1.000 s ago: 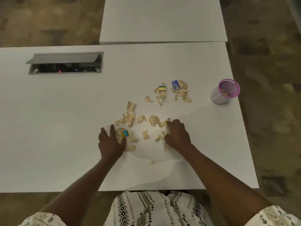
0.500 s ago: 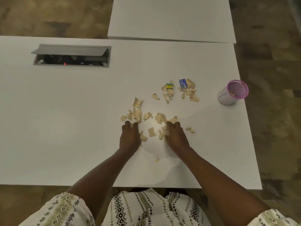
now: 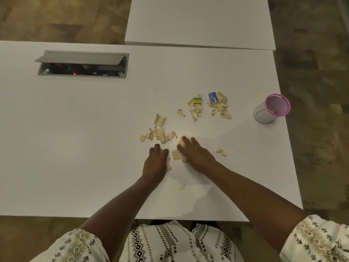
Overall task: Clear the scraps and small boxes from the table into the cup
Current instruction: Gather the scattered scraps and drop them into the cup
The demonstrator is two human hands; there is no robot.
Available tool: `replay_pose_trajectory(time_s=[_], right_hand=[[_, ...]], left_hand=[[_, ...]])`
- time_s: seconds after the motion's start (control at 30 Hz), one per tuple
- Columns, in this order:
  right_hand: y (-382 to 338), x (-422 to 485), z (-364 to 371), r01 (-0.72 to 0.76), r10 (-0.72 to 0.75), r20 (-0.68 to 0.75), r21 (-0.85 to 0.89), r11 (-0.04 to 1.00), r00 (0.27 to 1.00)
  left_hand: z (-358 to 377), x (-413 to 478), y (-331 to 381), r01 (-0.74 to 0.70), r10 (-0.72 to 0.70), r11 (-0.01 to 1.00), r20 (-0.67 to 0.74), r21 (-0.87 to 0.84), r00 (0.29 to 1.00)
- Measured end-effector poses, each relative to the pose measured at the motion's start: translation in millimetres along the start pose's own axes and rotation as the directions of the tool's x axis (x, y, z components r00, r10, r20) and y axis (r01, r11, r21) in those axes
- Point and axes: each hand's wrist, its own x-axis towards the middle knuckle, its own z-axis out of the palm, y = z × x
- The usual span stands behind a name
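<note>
Tan paper scraps [image 3: 160, 133] lie scattered over the middle of the white table [image 3: 85, 148]. My left hand [image 3: 155, 163] is curled over a few scraps, one showing between its fingers. My right hand [image 3: 197, 155] lies flat, fingers spread, on scraps just to the right of it. More scraps [image 3: 223, 110] sit farther back beside a small yellow-green box [image 3: 198, 100] and a small blue box [image 3: 213, 98]. The pink-rimmed cup [image 3: 261, 115] stands near the table's right edge with a scrap inside. A third small box seen earlier is hidden.
An open grey cable hatch [image 3: 83, 65] is set into the table at the back left. A second white table [image 3: 200, 21] butts against the far edge. Two stray scraps [image 3: 221, 152] lie right of my right hand, one [image 3: 182, 187] near the front.
Both hands have drawn closer together, pushing scraps inward. My left hand slid right and now covers the small yellow and blue box it was beside.
</note>
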Motion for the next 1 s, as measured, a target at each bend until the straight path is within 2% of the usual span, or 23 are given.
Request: replay_pose_trajectory(time_s=[0.17, 0.33, 0.4, 0.47, 0.57, 0.63, 0.83, 1.0], right_hand=[[2, -12, 8, 0.034, -0.03, -0.17, 0.024, 0.999, 0.985], [13, -10, 5, -0.022, 0.02, -0.292, -0.003, 1.0, 0.956], [20, -10, 2, -0.051, 0.079, -0.348, 0.088, 0.995, 0.934], [24, -11, -2, -0.055, 0.165, -0.406, 0.268, 0.962, 0.899], [32, -15, -15, -0.068, 0.363, -0.408, 0.581, 0.811, 0.838], [38, -17, -23, -0.079, 0.451, -0.37, 0.697, 0.713, 0.813], [74, -23, -48, -0.134, 0.66, -0.201, 0.897, 0.421, 0.724], [124, -38, -80, -0.132, 0.729, -0.115, 0.953, 0.273, 0.675]], left_hand=[[3, 2, 3, -0.005, 0.005, 1.0, -0.012, -0.01, 1.0], [0, 8, 9, 0.04, -0.043, 0.996, -0.029, -0.082, 0.999], [-1, 11, 13, 0.058, -0.065, 0.991, -0.054, -0.118, 0.996], [-3, 13, 20, 0.066, -0.08, 0.986, -0.087, -0.152, 0.993], [-7, 22, 35, 0.071, -0.097, 0.979, -0.132, -0.192, 0.987], [-11, 29, 47, 0.089, -0.124, 0.972, -0.156, -0.217, 0.98], [-23, 55, 93, 0.102, -0.153, 0.963, -0.195, -0.251, 0.969], [-33, 86, 145, 0.135, -0.231, 0.88, -0.161, -0.455, 0.96]])
